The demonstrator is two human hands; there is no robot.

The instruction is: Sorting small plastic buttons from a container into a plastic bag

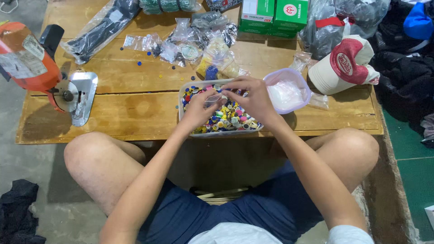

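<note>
Head view looks straight down on my two hands, which meet above a shallow white tray. My left hand [197, 110] and right hand [253, 97] have their fingertips pinched narrow on a small clear plastic bag [214, 99], thin and crinkly, held between them just over the tray, probably so that anything dropped falls back among the pieces. I cannot tell whether the bag's mouth is open. Directly under the fingers lies the tray [182, 118], a pale rectangular plastic bin, filled with small round buttons [228, 118] in yellow, blue, red, green and white (hard, glossy little discs, heaped loosely). Just to the right of my right hand, touching the tray's side, sits a lilac plastic tub [304, 81] with rounded corners, holding something white and soft-looking, kept within easy reach. Beyond the fingers, farther up the worn wooden table [122, 117], is a scatter of clear packets [190, 40], some holding coloured pieces, with a few loose buttons strewn on the boards. Farther right of the tub rests a cream cap with a red patch [346, 63], and past the packets stand two green cardboard boxes [273, 16]. Well off to the left of my left hand sits an orange cutting machine [31, 63] with a round blade and a metal foot.
</note>
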